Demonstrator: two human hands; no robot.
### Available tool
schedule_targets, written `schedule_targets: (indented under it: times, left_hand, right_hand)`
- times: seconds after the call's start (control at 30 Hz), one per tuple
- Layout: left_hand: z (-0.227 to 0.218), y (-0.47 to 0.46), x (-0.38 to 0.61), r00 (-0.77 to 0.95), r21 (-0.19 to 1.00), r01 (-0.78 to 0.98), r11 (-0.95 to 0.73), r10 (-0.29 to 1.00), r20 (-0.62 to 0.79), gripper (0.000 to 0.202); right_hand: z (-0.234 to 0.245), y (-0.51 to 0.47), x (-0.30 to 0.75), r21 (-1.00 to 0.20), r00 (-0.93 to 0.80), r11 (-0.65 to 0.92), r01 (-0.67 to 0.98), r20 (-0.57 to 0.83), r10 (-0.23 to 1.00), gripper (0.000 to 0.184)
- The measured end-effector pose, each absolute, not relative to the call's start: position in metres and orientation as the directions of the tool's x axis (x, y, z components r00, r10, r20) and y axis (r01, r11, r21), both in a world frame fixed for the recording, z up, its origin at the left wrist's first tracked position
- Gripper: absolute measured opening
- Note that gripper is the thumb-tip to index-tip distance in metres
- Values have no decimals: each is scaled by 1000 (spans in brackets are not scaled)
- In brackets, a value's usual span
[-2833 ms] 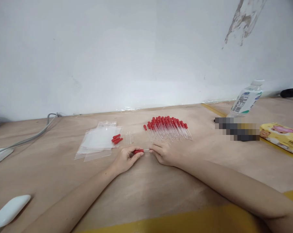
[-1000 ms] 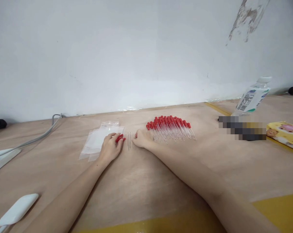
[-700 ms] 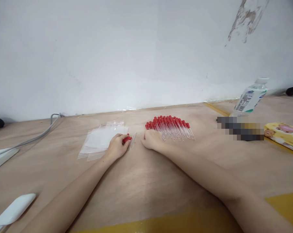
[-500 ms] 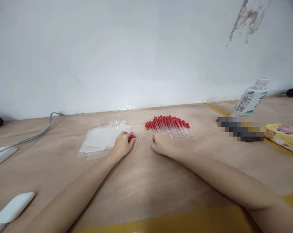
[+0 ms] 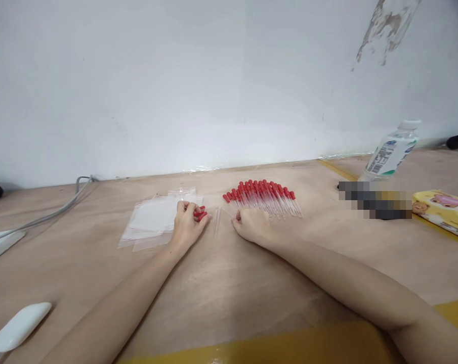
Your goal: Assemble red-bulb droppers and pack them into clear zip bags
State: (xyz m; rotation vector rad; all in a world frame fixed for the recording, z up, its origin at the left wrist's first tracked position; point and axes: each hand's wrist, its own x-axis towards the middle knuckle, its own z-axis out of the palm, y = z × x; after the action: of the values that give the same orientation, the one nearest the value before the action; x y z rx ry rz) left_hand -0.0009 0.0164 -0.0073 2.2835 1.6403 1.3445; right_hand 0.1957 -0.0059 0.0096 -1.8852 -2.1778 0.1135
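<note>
My left hand (image 5: 189, 222) curls around several red rubber bulbs (image 5: 199, 213), which show between its thumb and fingers. My right hand (image 5: 251, 222) is closed in a pinch; a thin clear tube (image 5: 227, 212) sticks out from its fingertips toward the left. Between the two hands, a few slim clear tubes (image 5: 217, 221) lie on the table. Just behind my right hand is a fanned row of droppers (image 5: 264, 194), red bulbs pointing away and clear stems toward me. A stack of clear zip bags (image 5: 149, 220) lies beside my left hand, partly covered by it.
A clear bottle (image 5: 391, 151) stands at the right, behind a blurred-out dark object (image 5: 376, 202) and a yellow packet (image 5: 445, 212). On the left are a grey cable (image 5: 57, 210) and a white rounded device (image 5: 19, 326). The wall runs along the table's (image 5: 198, 303) back.
My left hand's fingers have lifted and loosened a little, showing more of the red bulbs. The right hand has shifted slightly left, still pinching. The fanned droppers stay as they were.
</note>
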Motion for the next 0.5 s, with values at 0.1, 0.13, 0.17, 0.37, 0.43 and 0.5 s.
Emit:
schedule_targets:
  times: [0.1,0.13,0.17,0.37,0.43,0.5]
  left_hand:
    - [-7,17,-3,94,443,752,-488,745,660,15]
    - [-6,17,-4,94,433,749,-502,726,681,14]
    - [-5,17,-4,92,420,747,-516,705,704,13]
    - [3,1,1,164,346,742,-574,656,737,16]
    - [2,-10,5,230,360,696,-621,668,708,16]
    - [-1,-21,8,316,367,640,-675,667,675,16]
  right_hand:
    - [10,-9,199,-226,-121,153,962,150,981,27]
    - [11,-11,201,-226,-122,155,962,152,981,25]
    - [12,-13,204,-229,-125,158,961,153,980,24]
    - [15,-20,226,-364,-196,223,904,111,974,12]
    - [13,-20,230,-433,-241,264,862,110,964,14]
    - [10,-22,231,-480,-257,295,826,145,955,14]
